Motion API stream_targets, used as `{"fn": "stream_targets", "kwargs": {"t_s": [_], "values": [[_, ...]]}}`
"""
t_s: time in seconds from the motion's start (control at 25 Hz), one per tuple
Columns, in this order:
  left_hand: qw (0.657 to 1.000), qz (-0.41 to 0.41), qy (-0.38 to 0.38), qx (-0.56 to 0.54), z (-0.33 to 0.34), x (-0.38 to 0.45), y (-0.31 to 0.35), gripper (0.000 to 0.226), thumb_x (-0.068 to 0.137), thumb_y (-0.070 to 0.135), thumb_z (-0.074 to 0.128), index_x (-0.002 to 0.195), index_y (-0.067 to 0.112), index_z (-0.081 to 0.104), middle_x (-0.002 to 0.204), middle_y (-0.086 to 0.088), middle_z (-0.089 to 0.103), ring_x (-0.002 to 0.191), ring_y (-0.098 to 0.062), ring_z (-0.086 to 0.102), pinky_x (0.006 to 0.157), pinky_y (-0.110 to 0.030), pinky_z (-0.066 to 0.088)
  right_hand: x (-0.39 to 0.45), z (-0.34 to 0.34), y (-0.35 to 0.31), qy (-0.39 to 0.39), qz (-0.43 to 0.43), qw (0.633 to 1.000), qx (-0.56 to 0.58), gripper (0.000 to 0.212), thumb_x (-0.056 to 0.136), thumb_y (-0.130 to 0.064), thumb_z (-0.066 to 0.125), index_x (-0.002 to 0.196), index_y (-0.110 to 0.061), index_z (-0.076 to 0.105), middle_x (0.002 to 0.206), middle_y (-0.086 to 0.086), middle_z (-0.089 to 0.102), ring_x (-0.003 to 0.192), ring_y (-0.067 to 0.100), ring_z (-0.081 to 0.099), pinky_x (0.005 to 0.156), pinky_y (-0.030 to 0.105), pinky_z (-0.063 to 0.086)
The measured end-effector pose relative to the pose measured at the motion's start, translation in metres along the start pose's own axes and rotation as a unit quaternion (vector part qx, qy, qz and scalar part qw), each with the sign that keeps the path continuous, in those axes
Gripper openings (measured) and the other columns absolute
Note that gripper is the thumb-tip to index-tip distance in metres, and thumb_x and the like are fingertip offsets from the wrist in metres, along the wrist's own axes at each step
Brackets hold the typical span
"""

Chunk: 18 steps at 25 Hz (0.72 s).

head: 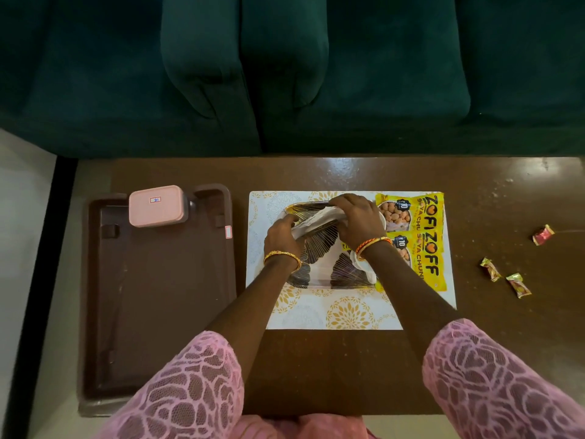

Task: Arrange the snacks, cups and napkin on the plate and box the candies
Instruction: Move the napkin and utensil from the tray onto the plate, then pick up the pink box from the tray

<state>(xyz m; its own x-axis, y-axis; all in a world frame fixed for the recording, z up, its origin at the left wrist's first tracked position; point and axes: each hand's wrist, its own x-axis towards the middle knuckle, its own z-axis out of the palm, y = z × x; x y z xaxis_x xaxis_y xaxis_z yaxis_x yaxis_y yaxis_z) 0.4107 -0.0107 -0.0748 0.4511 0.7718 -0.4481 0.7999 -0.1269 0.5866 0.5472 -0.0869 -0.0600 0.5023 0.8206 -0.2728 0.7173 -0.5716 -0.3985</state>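
Holding item: folded napkin (316, 220), long axis spanning left hand (282, 237) to right hand (357, 220), both grips closed on its ends, directly above plate (319, 267). Candies (490, 269) lie far right, nearer right hand.

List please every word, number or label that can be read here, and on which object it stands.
"ZOFI ZOFF": on the yellow snack packets, beside the plate.
"10": in dark badges on those packets.
"SOYA CHUN...": on the packets, partly hidden by the right hand.
Pink box: small label, unreadable.
Brown tray: rim sticker, unreadable.
Candies: print too small.
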Motion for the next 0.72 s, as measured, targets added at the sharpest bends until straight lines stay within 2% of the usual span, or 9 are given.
{"fn": "stream_targets", "kwargs": {"t_s": [0.08,0.2,0.28,0.36,0.44,0.48,0.56,0.64,0.72], "values": [[1.0,-0.002,0.003,-0.012,-0.006,-0.007,-0.006,0.046,0.076,0.006,0.07,0.121,0.007,0.057,0.118,-0.017,0.064,0.11,-0.033,0.058,0.094,-0.042,0.05,-0.006,-0.006,-0.009,0.026,0.01,0.999,0.034,0.045,0.073,0.0,0.057,0.116,-0.014,0.059,0.126,0.011,0.058,0.12,0.031,0.048,0.104,0.044,0.033],[0.998,0.016,0.036,-0.053,-0.024,-0.026,-0.016,0.04,0.078,0.0,0.065,0.116,0.006,0.059,0.115,-0.016,0.064,0.106,-0.029,0.059,0.087,-0.032,0.048,-0.018,-0.015,-0.034,0.102,0.02,0.988,0.111,0.035,0.069,0.004,0.055,0.101,-0.006,0.062,0.112,0.014,0.062,0.106,0.034,0.053,0.09,0.038,0.042],[0.991,0.018,0.083,-0.107,-0.044,-0.041,-0.029,0.029,0.082,0.005,0.063,0.11,0.007,0.062,0.111,-0.013,0.067,0.095,-0.023,0.063,0.078,-0.024,0.048,-0.026,-0.017,-0.063,0.151,0.027,0.975,0.16,0.023,0.072,0.002,0.055,0.093,-0.003,0.062,0.103,0.017,0.063,0.098,0.034,0.054,0.084,0.036,0.045],[0.979,-0.019,0.135,-0.152,-0.066,-0.053,-0.046,0.017,0.084,0.011,0.061,0.1,0.01,0.066,0.101,-0.01,0.071,0.082,-0.015,0.063,0.069,-0.017,0.046,-0.032,-0.013,-0.096,0.166,0.018,0.969,0.185,0.013,0.076,-0.003,0.058,0.087,-0.003,0.063,0.096,0.017,0.065,0.093,0.032,0.056,0.081,0.035,0.046],[0.953,-0.108,0.187,-0.211,-0.098,-0.054,-0.076,0.012,0.085,0.014,0.061,0.093,0.01,0.069,0.093,-0.013,0.072,0.079,-0.019,0.064,0.068,-0.021,0.052,-0.029,0.0,-0.143,0.131,-0.027,0.973,0.19,0.009,0.076,-0.007,0.061,0.084,-0.004,0.064,0.093,0.016,0.065,0.091,0.031,0.057,0.079,0.033,0.045],[0.934,-0.161,0.198,-0.249,-0.113,-0.05,-0.091,0.013,0.086,0.015,0.061,0.092,0.007,0.069,0.093,-0.017,0.072,0.083,-0.027,0.066,0.076,-0.032,0.056,-0.024,0.009,-0.165,0.093,-0.05,0.978,0.183,0.01,0.077,-0.01,0.062,0.084,-0.005,0.064,0.094,0.016,0.064,0.092,0.031,0.057,0.079,0.034,0.045],[0.906,-0.247,0.189,-0.286,-0.143,-0.036,-0.123,0.019,0.086,0.017,0.058,0.093,0.003,0.068,0.098,-0.024,0.071,0.093,-0.038,0.066,0.088,-0.049,0.053,-0.005,0.031,-0.208,0.001,-0.084,0.986,0.147,0.019,0.078,-0.014,0.063,0.095,-0.007,0.065,0.107,0.016,0.062,0.101,0.031,0.056,0.084,0.035,0.047],[0.897,-0.291,0.162,-0.291,-0.17,-0.019,-0.152,0.025,0.087,0.022,0.056,0.104,0.005,0.063,0.107,-0.021,0.069,0.1,-0.037,0.064,0.095,-0.05,0.049,0.022,0.053,-0.247,-0.061,-0.118,0.987,0.088,0.038,0.08,-0.017,0.065,0.117,-0.011,0.058,0.13,0.014,0.053,0.118,0.031,0.05,0.097,0.039,0.046],[0.885,-0.299,0.148,-0.324,-0.189,-0.003,-0.17,0.034,0.088,0.021,0.055,0.119,0.008,0.052,0.108,-0.015,0.065,0.09,-0.031,0.065,0.091,-0.043,0.051,0.051,0.075,-0.273,-0.094,-0.148,0.985,0.002,0.061,0.079,-0.019,0.068,0.135,-0.015,0.042,0.147,0.013,0.038,0.131,0.034,0.038,0.107,0.045,0.039]]}}
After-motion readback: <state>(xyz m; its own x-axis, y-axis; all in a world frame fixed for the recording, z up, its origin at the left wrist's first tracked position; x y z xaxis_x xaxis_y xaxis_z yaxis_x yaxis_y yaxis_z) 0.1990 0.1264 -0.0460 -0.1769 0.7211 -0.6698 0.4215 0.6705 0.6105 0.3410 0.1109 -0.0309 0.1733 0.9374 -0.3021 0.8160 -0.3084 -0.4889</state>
